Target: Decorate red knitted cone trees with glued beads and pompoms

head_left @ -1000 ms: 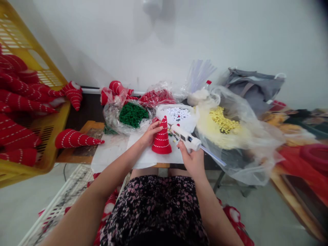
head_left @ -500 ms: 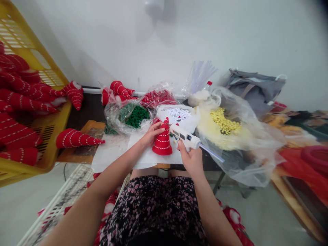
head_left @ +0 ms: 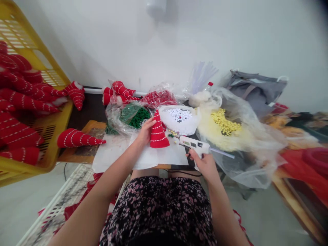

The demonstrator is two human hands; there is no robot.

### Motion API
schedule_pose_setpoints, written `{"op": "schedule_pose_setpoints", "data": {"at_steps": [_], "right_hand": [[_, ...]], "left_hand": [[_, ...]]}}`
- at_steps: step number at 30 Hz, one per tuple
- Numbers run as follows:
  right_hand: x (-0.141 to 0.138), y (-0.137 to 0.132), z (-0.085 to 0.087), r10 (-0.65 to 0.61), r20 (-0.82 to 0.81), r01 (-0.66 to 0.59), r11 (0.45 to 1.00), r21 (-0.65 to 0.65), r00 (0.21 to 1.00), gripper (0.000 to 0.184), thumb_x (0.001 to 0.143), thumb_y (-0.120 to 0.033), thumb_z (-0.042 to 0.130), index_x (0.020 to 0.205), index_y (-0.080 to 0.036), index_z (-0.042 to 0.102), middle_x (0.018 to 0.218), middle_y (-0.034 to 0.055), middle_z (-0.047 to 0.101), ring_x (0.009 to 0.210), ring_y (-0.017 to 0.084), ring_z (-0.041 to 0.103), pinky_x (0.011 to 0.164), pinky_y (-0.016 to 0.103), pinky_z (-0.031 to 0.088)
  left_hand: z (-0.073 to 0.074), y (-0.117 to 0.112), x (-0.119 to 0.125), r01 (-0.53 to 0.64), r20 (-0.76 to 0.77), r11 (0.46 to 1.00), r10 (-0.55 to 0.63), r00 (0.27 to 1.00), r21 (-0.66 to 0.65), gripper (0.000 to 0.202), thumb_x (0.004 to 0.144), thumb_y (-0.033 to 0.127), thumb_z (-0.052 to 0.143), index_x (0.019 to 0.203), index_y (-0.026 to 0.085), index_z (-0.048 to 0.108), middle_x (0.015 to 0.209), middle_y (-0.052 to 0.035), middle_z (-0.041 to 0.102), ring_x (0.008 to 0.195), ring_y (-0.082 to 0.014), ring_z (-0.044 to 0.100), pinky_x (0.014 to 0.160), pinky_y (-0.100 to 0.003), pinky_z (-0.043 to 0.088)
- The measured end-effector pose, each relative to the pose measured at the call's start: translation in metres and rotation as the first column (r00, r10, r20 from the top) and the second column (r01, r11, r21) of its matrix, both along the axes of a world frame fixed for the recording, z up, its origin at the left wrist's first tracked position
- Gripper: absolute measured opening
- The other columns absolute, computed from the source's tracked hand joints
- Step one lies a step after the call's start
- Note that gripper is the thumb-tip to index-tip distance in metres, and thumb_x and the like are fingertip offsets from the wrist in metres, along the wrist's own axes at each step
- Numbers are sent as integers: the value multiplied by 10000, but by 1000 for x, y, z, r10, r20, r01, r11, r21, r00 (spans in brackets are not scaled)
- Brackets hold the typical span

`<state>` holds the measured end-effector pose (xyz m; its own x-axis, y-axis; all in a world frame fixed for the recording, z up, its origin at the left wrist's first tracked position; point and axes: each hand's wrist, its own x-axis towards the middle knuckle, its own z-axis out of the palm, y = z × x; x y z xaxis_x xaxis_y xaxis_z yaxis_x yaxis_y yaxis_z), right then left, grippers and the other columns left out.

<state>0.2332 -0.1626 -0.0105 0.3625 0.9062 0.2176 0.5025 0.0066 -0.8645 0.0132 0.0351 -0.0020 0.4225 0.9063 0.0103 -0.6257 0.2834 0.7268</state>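
striped cone in my left hand, glue gun in my right

from my remote seat i see the red striped cone [head_left: 158, 135] standing upright on the white sheet [head_left: 164, 158], at the far middle of the small table. it is a soft red fabric cone ringed from base to tip with thin white dashed lines. the base is wide and the point leans slightly left. my left hand [head_left: 144, 132] is closed on its left side, fingers curled round near the tip and the thumb lower down.

to the right, my right hand [head_left: 204, 163] is clamped round the grip of the white glue gun [head_left: 194, 146]. the gun lies low and nearly level at the right edge of the sheet, nozzle pointing left toward the cone. a clear glue stick pokes out of its back end to the right. gun and cone are apart, with a few loose small beads between them. i cannot tell whether the gun touches the table.

just beyond the cone lie open plastic bags: green pompoms [head_left: 134, 115] at far left, white beads [head_left: 179, 118] in the middle, yellow pompoms [head_left: 224, 123] to the right. another striped cone [head_left: 77, 138] lies on its side to the left, near a yellow crate [head_left: 50, 136] heaped with more.
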Motion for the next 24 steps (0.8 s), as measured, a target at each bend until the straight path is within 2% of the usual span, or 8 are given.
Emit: {"op": "schedule_pose_setpoints", "data": {"at_steps": [4,7,9,12,15,17,20,24], "right_hand": [[13,-4,-3,106,448,-172,979,109,888,375,1015,-522,601,1091,-189,754,1063,147,808,944,305,780,807,394,617],[15,-4,-6,133,588,-225,971,85,798,364,1040,-477,558,1112,-176,749,1083,164,799,908,299,778,777,395,612],[13,-4,-9,107,495,-173,981,90,862,373,1018,-500,584,1096,-172,744,1065,168,801,918,303,780,786,396,620],[9,-2,-12,72,81,-71,997,-16,994,447,947,-610,640,1001,-178,741,939,152,816,783,292,782,702,391,636],[7,7,-13,36,-279,-101,970,-220,960,553,787,-718,748,946,-189,729,803,127,808,624,294,754,547,387,606],[9,14,-11,12,-308,-103,954,-281,951,579,690,-750,795,870,-206,708,732,107,784,630,312,755,538,389,590],[17,20,-3,-44,69,63,952,-301,997,509,740,-726,760,669,-234,650,653,88,736,682,308,746,602,371,553],[23,32,17,-216,565,371,912,-176,797,397,868,-598,726,737,-224,733,813,118,782,815,323,743,685,377,509]], "left_hand": [[4,10,-11,-115,63,993,116,991,-17,431,668,347,879,1042,193,730,891,-16,790,813,-230,747,836,-368,588],[5,12,-13,-140,64,990,141,988,-12,412,645,339,880,1001,193,732,861,-16,784,845,-253,759,839,-372,594],[4,12,-12,-139,53,990,139,989,-21,395,646,329,875,986,192,729,843,-13,778,838,-248,760,829,-364,594],[5,13,-13,-119,62,992,121,991,-44,369,662,334,859,974,196,719,855,-21,781,881,-264,769,839,-377,599],[7,13,-17,-106,62,992,111,992,-72,309,679,348,836,913,195,703,885,-42,791,951,-297,774,855,-404,608],[10,13,-19,-116,55,989,122,991,-91,287,686,347,823,895,192,700,896,-49,794,981,-308,774,866,-414,613],[13,12,-21,-117,54,988,123,991,-105,291,695,330,811,932,191,715,915,-52,799,1011,-313,774,880,-419,617],[12,10,-20,-105,55,990,110,992,-95,314,713,312,798,995,187,736,948,-60,806,1011,-318,774,883,-429,617]]}}
